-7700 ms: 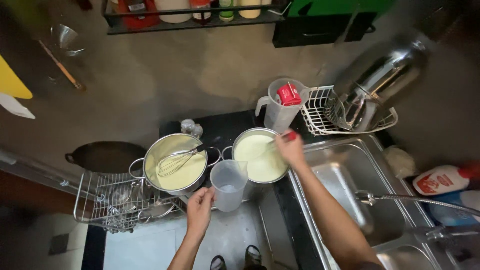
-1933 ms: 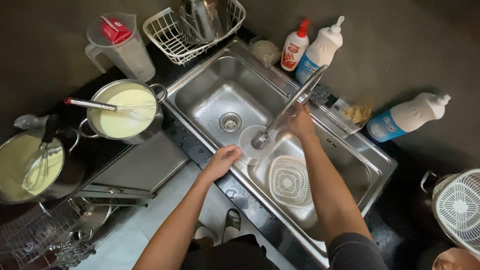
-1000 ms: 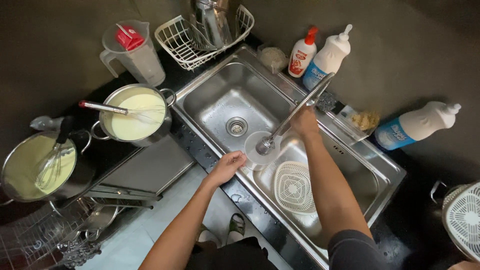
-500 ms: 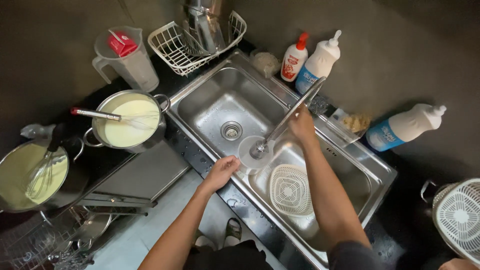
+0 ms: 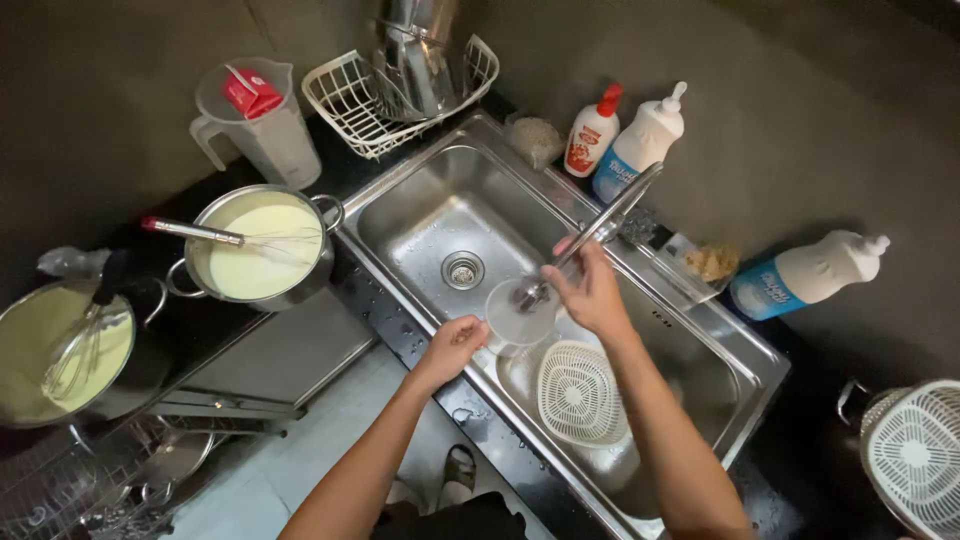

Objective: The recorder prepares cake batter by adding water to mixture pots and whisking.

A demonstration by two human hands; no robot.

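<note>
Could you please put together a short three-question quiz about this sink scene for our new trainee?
1. True or false: the left hand holds a clear cup under the faucet.
2. What does the right hand touch? A) the faucet B) the whisk C) the white basket
3. What lies in the sink next to the cup?

Key: 1 true. 2 A. 3 A white plastic strainer, lying in the basin.
</note>
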